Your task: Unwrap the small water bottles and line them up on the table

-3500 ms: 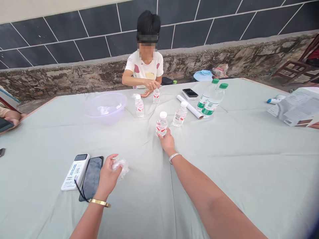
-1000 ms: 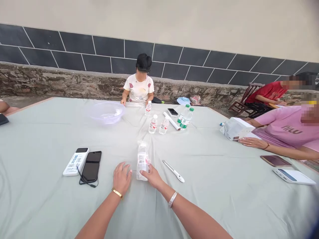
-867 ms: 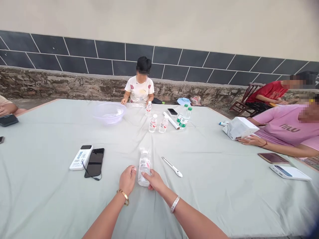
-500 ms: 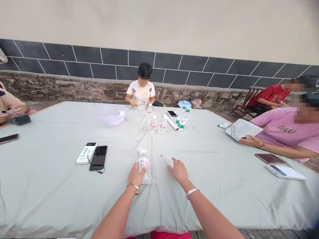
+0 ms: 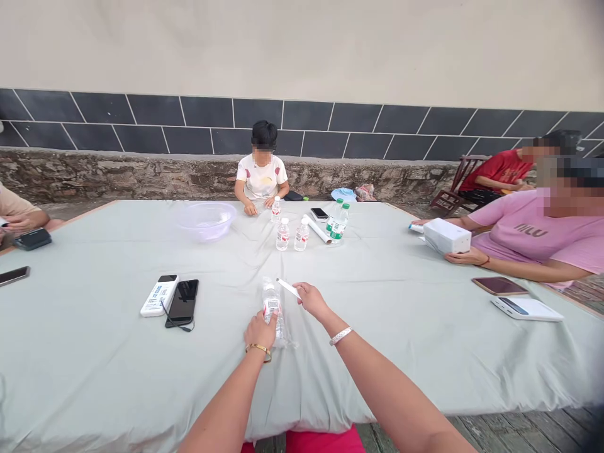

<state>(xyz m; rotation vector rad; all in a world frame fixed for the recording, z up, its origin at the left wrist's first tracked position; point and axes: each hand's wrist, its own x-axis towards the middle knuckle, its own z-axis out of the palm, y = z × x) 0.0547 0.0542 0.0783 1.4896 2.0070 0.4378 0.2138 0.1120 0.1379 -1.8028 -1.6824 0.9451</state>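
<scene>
Left fingers [image 5: 259, 328] were wrapped around a clear plastic water bottle [image 5: 270, 307] lying on the pale green tablecloth [image 5: 94, 377], while right fingers [image 5: 302, 291], just beside the bottle's upper end, met the end of a white pen [image 5: 288, 288], whether gripped or merely touched being impossible to tell.

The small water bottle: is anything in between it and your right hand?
Yes, a slim white tool lies at the right hand's fingertips, its tip pointing toward the top of the small water bottle. Nothing else visible lies between them.
</scene>
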